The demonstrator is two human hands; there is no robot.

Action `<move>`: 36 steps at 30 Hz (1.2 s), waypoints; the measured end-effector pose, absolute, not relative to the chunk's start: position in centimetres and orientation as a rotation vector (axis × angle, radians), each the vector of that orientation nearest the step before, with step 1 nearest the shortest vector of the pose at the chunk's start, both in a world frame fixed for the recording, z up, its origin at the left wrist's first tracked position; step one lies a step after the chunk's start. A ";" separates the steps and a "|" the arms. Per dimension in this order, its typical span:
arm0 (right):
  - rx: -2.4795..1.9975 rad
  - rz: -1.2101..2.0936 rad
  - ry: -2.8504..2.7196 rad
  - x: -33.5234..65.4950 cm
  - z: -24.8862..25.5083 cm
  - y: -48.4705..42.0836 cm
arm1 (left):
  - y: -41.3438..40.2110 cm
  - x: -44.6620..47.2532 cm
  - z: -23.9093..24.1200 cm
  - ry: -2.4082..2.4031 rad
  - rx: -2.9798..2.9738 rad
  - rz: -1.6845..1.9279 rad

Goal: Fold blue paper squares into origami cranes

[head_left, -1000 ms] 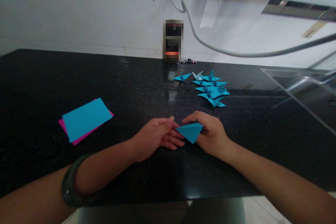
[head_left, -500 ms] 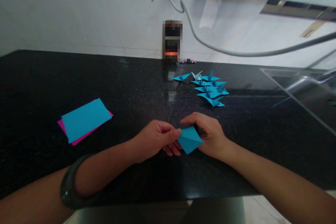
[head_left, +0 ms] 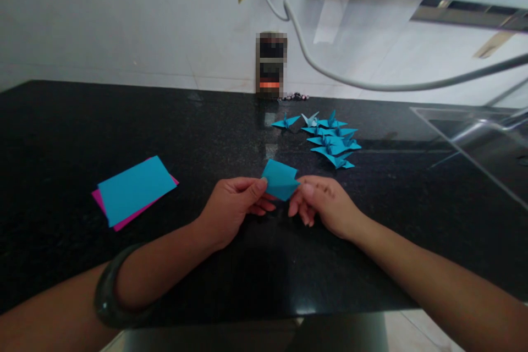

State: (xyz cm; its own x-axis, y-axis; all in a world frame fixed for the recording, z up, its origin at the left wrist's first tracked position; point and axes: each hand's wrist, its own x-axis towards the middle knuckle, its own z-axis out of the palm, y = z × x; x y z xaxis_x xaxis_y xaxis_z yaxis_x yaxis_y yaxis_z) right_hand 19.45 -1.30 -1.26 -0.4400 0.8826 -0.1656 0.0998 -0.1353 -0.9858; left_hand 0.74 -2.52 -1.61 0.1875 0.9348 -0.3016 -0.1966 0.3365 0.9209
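A small folded piece of blue paper (head_left: 279,179) is held upright between my two hands above the black counter (head_left: 61,137). My left hand (head_left: 231,206) pinches its left edge with thumb and fingers. The fingertips of my right hand (head_left: 324,203) pinch its right edge, the other fingers curled below. A dark bangle (head_left: 108,286) sits on my left forearm.
A stack of blue and pink paper sheets (head_left: 134,190) lies to the left. Several folded blue paper cranes (head_left: 330,140) sit behind my hands. A blurred dark object (head_left: 271,65) leans on the wall, with beads beside it. A grey cable (head_left: 350,80) hangs across. A clear panel (head_left: 470,143) stands at right.
The folded blue paper was low and flat in my right hand; both hands have turned it and lifted it up and away, now held by its two edges.
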 end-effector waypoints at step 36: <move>-0.937 1.631 -1.491 18.8 -0.5 -1.4 | -3.1 1.2 -1.8 1.084 1.312 0.617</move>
State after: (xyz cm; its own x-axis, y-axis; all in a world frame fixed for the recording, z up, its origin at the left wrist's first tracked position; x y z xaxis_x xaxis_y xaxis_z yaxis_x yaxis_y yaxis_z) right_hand 18.78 -1.44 -0.52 -0.4727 0.8802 -0.0417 -0.0376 -0.0674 -0.9970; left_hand 1.19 -3.05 -1.81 0.4123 0.8683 -0.2758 0.2060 0.2061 0.9566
